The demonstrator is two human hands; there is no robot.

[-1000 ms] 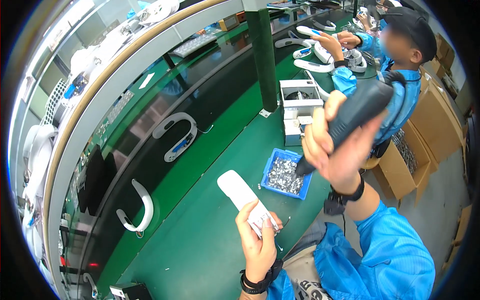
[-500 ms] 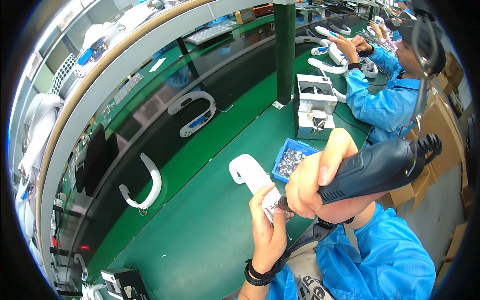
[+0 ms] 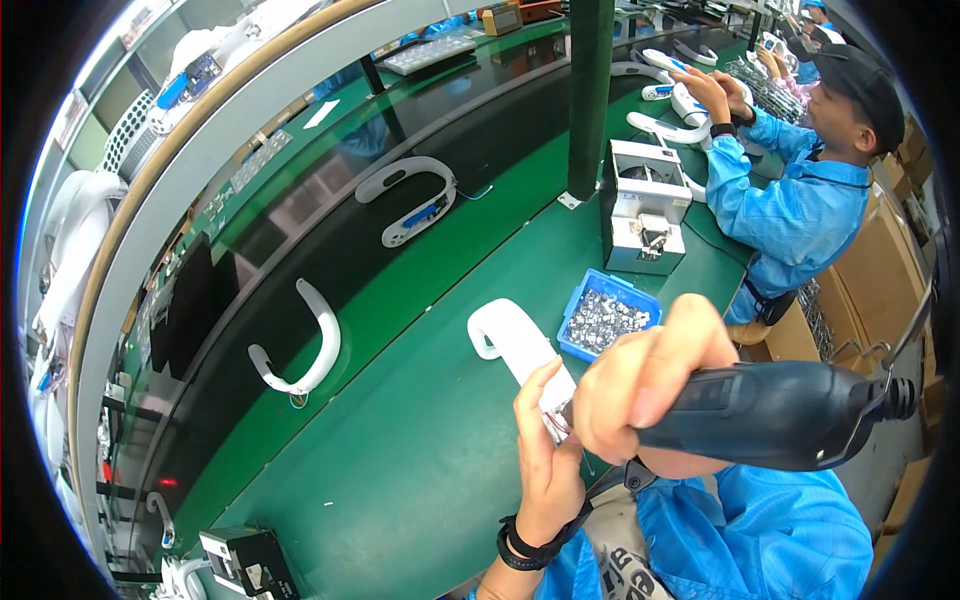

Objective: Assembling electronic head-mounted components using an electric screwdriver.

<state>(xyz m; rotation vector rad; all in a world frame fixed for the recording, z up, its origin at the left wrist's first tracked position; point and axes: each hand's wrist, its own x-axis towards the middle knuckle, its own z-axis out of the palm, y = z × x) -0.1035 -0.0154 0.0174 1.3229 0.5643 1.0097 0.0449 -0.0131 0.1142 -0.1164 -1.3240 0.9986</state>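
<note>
A green bench [image 3: 400,460] runs beneath a dark, curving conveyor belt [image 3: 225,400], with a shelf rail [image 3: 160,180] arching above at far left. On the belt lies a U-shaped white part [image 3: 328,345]; further right, another white part [image 3: 447,182] shows a blue strip inside.

Over the bench, in front of the person, is the white curved piece [image 3: 525,345], its hooked end pointing away and its opened lower end toward the body. The left hand [image 3: 550,485] pinches that lower end between thumb and fingers. The piece looks like light, stiff, smooth plastic, perhaps slightly slippery; the thin wires at its opened end look fragile, so the broad flat shell seems the safer hold.

Just beyond is a blue tray [image 3: 630,285] of small metal parts, with a silver boxy machine [image 3: 648,212] behind it. The right hand [image 3: 655,385] is wrapped around a black power screwdriver [image 3: 760,410], likely heavier and rigid, best gripped round its barrel near the nose. Fingers hide whether its tip touches the piece. At far right, a co-worker in a blue jacket [image 3: 770,205] works beside cardboard boxes [image 3: 890,245].
</note>
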